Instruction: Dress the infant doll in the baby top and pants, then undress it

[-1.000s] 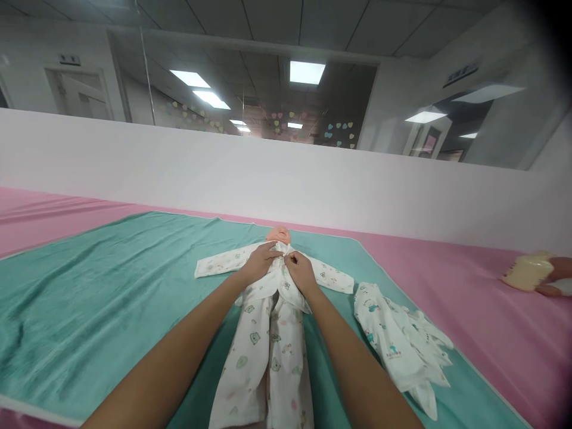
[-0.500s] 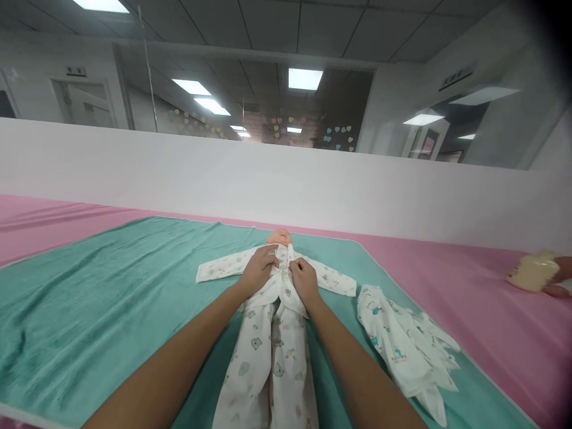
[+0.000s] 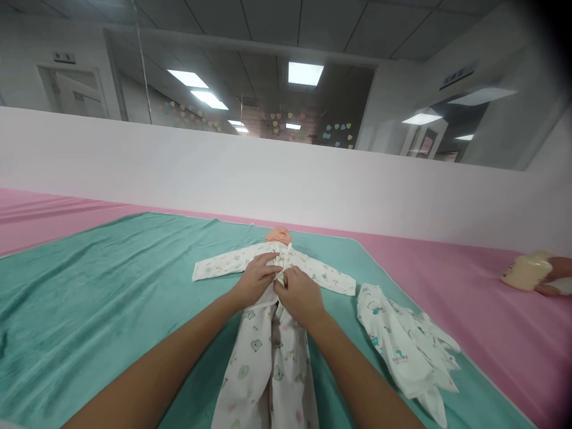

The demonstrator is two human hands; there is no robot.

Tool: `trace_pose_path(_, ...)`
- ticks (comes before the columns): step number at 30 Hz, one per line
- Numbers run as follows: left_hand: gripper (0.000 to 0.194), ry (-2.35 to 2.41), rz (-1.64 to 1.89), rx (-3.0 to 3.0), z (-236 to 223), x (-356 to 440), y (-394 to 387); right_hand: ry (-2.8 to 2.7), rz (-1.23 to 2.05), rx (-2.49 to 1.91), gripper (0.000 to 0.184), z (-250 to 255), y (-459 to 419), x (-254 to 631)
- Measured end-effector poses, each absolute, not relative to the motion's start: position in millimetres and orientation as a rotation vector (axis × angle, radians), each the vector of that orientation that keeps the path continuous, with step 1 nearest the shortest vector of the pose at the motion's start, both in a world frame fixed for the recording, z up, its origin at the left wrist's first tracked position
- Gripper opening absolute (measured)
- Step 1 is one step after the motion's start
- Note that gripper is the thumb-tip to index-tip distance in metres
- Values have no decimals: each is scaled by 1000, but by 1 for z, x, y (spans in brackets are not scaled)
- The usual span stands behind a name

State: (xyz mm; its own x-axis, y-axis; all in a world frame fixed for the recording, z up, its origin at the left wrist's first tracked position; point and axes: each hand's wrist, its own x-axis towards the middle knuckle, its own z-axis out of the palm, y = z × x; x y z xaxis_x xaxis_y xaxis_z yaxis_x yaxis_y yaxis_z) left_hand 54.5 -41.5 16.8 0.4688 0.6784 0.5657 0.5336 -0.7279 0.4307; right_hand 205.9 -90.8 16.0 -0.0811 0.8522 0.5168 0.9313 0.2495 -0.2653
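Observation:
A doll lies on its back on a teal blanket (image 3: 111,286), its head (image 3: 278,235) at the far end. It wears a white patterned baby shirt (image 3: 328,276) with both sleeves spread out sideways, and matching baby pants (image 3: 254,363). My left hand (image 3: 257,280) rests over the shirt's chest, its upper finger stretched out and its other fingertips gripping the front edge. Close beside it, my right hand (image 3: 302,295) has curled fingers pinching the shirt's front opening. The fingertips hide the spot where the two edges meet.
Crumpled white baby clothes (image 3: 404,345) with teal prints lie right of the doll. Pink sheeting (image 3: 447,280) surrounds the blanket. At the far right another person's hand (image 3: 560,271) holds a pale yellow bottle-like object (image 3: 527,271). A white wall (image 3: 268,179) with mirrors rises behind.
Both hands have moved slightly down the shirt's front and closer together. My right hand has turned inward toward the left fingertips. The view has shifted a little.

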Motion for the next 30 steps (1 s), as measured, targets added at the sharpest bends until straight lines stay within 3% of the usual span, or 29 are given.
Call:
trace_pose_path(17,32,1065,1081,2583,18,52,-45,-2041,-206,-1456,22,14,-88,211)
trace_pose_path(30,33,990,914,2856,19,58,-57,-1696,223,-1461,32,10,-71,224)
